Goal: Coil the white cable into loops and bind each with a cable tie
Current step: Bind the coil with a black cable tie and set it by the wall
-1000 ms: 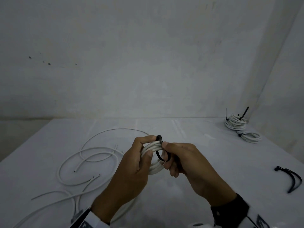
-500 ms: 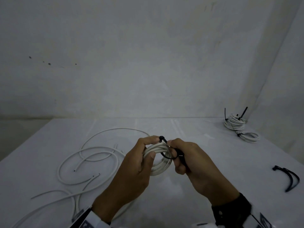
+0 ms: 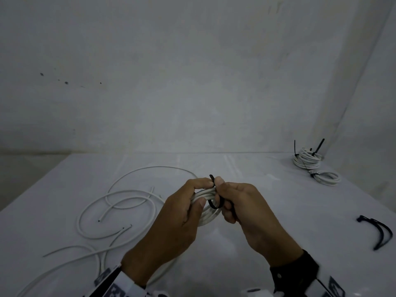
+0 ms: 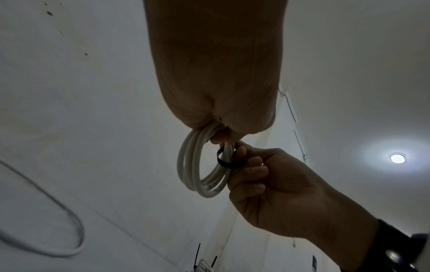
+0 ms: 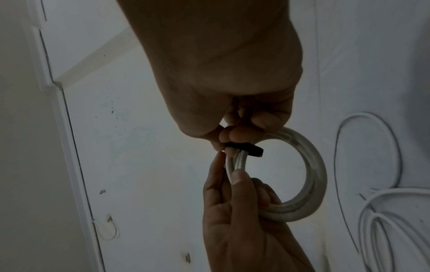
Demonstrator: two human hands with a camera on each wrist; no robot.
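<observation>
The white cable [image 3: 120,202] sprawls in loose, uncoiled curves across the left half of the white table [image 3: 267,211], the largest thing still waiting for you. At the upper right of the frame sit two finished coils [image 3: 308,160], already bound with black ties whose tails stick up. At the right edge lie spare cable ties [image 3: 381,232], black and curved. In the centre, held above the table, is the small coil [image 3: 206,207] you are working on. Your left hand [image 3: 180,221] grips it, thumb pressed on the strands and fingers curled behind. Your right hand [image 3: 246,209] pinches the black cable tie [image 3: 214,205], which loops loosely around the strands and is not yet cinched. Whether its tail has entered the head cannot be told. By my judgement, two bundles are done, this one needs tightening, and the loose cable on the left remains to be coiled and tied.
</observation>
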